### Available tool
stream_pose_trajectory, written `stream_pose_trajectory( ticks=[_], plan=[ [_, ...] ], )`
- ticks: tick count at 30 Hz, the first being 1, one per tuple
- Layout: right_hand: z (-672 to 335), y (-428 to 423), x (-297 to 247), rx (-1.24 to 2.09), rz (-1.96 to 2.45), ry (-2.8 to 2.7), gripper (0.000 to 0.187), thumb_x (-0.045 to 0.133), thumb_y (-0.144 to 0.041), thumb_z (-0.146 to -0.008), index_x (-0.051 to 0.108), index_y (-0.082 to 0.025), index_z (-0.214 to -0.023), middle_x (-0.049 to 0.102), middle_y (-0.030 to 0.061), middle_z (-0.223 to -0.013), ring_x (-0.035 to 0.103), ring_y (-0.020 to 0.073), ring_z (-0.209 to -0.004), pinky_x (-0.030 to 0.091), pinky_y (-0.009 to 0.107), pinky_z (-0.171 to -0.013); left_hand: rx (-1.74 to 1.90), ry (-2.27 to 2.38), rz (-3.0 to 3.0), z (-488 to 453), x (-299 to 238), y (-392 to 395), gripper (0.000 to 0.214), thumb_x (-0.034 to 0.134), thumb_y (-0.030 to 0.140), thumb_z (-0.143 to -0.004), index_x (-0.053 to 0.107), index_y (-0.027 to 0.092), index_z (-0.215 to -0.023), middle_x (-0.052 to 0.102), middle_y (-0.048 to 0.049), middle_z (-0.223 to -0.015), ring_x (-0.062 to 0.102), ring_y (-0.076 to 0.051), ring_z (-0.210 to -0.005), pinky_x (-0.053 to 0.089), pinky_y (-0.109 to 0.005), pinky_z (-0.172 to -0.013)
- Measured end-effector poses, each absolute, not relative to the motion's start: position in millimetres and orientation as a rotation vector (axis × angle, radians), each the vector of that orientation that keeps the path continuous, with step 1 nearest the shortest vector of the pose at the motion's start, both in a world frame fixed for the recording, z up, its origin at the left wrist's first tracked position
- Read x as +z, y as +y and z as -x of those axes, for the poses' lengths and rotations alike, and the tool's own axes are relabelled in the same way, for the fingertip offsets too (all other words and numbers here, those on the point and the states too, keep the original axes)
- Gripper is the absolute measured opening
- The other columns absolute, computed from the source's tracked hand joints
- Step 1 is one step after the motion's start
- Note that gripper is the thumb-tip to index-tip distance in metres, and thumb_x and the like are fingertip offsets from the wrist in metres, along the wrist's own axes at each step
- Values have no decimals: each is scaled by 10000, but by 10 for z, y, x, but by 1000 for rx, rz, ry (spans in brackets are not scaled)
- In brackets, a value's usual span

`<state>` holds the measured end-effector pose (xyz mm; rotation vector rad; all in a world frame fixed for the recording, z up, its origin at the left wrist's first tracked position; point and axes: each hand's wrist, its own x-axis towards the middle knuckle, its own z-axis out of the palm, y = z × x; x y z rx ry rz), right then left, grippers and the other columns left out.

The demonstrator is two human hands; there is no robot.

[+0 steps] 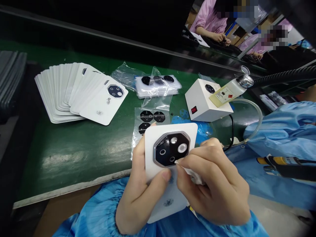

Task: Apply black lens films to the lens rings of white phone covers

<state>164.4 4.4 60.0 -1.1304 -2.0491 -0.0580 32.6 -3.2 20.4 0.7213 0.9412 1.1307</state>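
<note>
My left hand (140, 191) grips a white phone back cover (161, 197) from the left, thumb resting just below its black octagonal camera panel (171, 148). My right hand (214, 184) is closed on a small white wipe (194, 176), pinching it against the lower right edge of that panel. Both hands are held over my blue-sleeved lap, at the near edge of the green bench (81, 154).
A fanned stack of white covers (74, 92) lies at the left. Plastic sheets with black lens pieces (149, 120) and a bagged pile (158, 86) sit behind my hands. At the right are a white box with a red switch (206, 105), a dispenser bottle (232, 90) and a yellow-handled tool (283, 164). Other people work at the back right.
</note>
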Motion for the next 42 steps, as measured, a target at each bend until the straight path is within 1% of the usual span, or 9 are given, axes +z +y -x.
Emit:
stream_pose_trajectory(
  ticks=[7, 11, 15, 21, 23, 26, 29, 34, 42],
  plan=[
    [-1606, 75, 583, -22, 1170, -2060, 124, 588, -20, -743, 553, -136, -768, 564, 27, -687, 459, 129, -631, 370, 329, -567, 1285, 958, -1084, -410, 172, -88, 592, 492, 225, -914, 262, 572, -1335, 434, 172, -1385, 389, -175, -1311, 298, -335, -1118],
    [-1595, 81, 589, 1, 1214, -2076, 121, 569, -22, -757, 541, -140, -759, 568, 29, -685, 468, 132, -641, 376, 320, -570, 1377, 991, -1284, -431, 129, -96, 670, 478, 109, -902, 264, 583, -1325, 395, 229, -1410, 361, -164, -1337, 276, -359, -1135],
    [-1591, 81, 583, -26, 1262, -2105, 106, 539, -42, -793, 539, -143, -762, 561, 32, -689, 456, 128, -640, 368, 306, -562, 1415, 1007, -1368, -430, 53, -66, 732, 486, 43, -876, 241, 538, -1358, 439, 203, -1390, 441, -170, -1285, 361, -356, -1084],
    [-1605, 74, 611, -89, 1302, -2110, 125, 548, -22, -769, 530, -144, -745, 547, 30, -669, 464, 132, -625, 380, 316, -561, 1328, 966, -1344, -371, 62, -32, 681, 489, 120, -900, 233, 568, -1345, 412, 215, -1405, 408, -131, -1305, 307, -262, -1112],
    [-1627, 61, 640, -63, 1258, -2053, 141, 564, -13, -744, 521, -144, -775, 540, 24, -668, 477, 130, -617, 395, 319, -558, 1242, 984, -1084, -337, 115, -31, 663, 535, 239, -889, 193, 552, -1363, 466, 170, -1366, 421, -166, -1290, 332, -307, -1097],
    [-1664, 33, 677, 59, 1207, -1956, 178, 562, -19, -730, 504, -163, -818, 522, 9, -683, 480, 123, -611, 428, 327, -572, 1032, 868, -716, -286, 203, -3, 852, 633, 328, -808, 56, 490, -1414, 581, 85, -1235, 546, -223, -1147, 479, -343, -934],
    [-1682, 10, 684, 165, 1175, -1866, 202, 540, -16, -735, 504, -189, -831, 518, 1, -687, 465, 119, -589, 445, 332, -571, 934, 682, -476, -263, 266, 38, 908, 661, 290, -769, 56, 468, -1421, 632, 54, -1153, 608, -241, -1044, 528, -344, -823],
    [-1692, 5, 672, 182, 1166, -1835, 242, 524, -4, -739, 514, -214, -858, 519, 1, -686, 478, 133, -584, 458, 354, -571, 942, 625, -343, -276, 302, 60, 898, 677, 236, -745, 129, 446, -1424, 663, 24, -1094, 618, -270, -1040, 549, -363, -801],
    [-1696, -4, 676, 146, 1192, -1843, 231, 523, -27, -764, 515, -230, -874, 530, 14, -708, 496, 148, -586, 488, 391, -591, 928, 618, -406, -282, 310, 60, 872, 638, 237, -773, 105, 449, -1431, 669, 10, -1090, 650, -286, -976, 572, -401, -759]
  ],
)
